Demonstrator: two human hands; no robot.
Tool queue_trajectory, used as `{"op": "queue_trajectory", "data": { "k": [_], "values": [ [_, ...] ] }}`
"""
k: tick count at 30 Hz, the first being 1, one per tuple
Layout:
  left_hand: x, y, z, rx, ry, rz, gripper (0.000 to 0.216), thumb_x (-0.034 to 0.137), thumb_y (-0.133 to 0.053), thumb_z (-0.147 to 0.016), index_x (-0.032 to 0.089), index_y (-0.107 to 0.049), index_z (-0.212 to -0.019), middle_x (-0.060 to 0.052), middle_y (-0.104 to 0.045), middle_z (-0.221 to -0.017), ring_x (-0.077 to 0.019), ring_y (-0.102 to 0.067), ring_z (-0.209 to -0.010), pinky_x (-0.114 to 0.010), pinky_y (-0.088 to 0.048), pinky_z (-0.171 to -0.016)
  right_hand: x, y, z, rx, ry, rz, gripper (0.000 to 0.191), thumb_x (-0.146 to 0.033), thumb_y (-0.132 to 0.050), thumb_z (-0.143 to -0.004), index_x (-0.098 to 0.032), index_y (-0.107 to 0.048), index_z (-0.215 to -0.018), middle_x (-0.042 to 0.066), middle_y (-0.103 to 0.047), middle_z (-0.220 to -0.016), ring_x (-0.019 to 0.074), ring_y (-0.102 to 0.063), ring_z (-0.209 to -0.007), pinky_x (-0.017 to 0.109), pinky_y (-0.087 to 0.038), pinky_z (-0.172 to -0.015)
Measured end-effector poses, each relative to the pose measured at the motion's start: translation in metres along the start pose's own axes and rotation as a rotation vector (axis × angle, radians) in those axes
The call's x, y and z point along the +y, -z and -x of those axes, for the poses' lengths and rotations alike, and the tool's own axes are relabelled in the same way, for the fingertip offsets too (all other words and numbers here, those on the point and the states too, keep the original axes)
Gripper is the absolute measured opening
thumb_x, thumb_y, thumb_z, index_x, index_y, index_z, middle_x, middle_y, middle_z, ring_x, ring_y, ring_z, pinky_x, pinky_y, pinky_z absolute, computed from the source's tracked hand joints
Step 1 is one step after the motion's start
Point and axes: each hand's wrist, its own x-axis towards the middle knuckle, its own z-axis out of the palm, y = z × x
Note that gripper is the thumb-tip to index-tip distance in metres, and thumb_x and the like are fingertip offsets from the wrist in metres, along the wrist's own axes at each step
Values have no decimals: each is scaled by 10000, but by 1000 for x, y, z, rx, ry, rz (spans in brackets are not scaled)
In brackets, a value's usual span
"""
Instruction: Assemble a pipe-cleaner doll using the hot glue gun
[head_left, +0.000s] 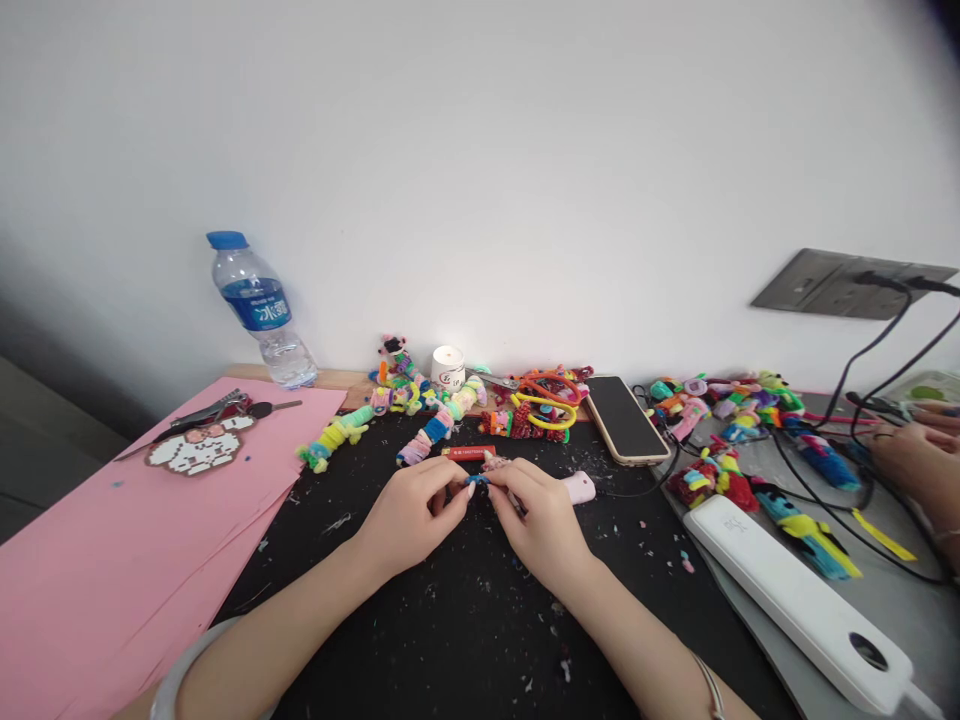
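A small blue fuzzy piece, like a short pipe cleaner [476, 480], is pinched between both hands over the black work surface [435, 620]. My left hand [409, 515] grips its left end with thumb and fingertips. From the other side, my right hand [544, 515] pinches the right end, so the fingertips hide most of it. Just beyond the fingers lies a red lighter [472, 453]. A pale pink tool handle [579, 488] with a thin cord sticks out behind my right hand; the rest of it is covered.
Colourful pipe-cleaner figures [439, 425], a paper cup [448, 368] and scissors [551, 410] line the wall. A phone [627, 420], power bank [802, 600] and cables lie right, near another person's hand [911, 460]. A water bottle [262, 310] leans left above pink paper [97, 580].
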Motion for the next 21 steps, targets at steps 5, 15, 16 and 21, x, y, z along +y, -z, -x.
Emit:
{"op": "queue_trajectory", "data": {
  "k": [5,15,16,21],
  "values": [
    [1,0,0,9,-1,12,125,198,-464,-836,170,-542,-743,41,-457,-617,-78,-427,-509,-211,-352,-513,0,-2,1,12,10,-17,166,-103,-474,-848,-165,-620,-897,76,-616,-848,180,-591,-838,294,-481,-744],
    [4,-2,1,42,-19,18,145,188,-460,-835,172,-508,-699,40,-442,-611,-77,-428,-522,-198,-360,-514,-6,-2,1,40,11,38,154,-96,-464,-835,-152,-604,-807,50,-574,-727,165,-555,-716,266,-450,-640],
    [5,-2,1,46,-18,17,151,188,-459,-836,173,-502,-692,40,-442,-608,-77,-430,-522,-197,-359,-512,-7,-2,1,46,13,46,154,-95,-463,-834,-150,-599,-791,47,-567,-712,163,-549,-703,263,-444,-633],
    [7,-3,2,55,-18,3,174,182,-455,-835,179,-463,-662,42,-432,-602,-76,-424,-519,-198,-349,-509,-10,-4,1,77,14,69,151,-94,-460,-828,-151,-581,-760,31,-543,-674,151,-522,-660,250,-418,-603]
  ]
}}
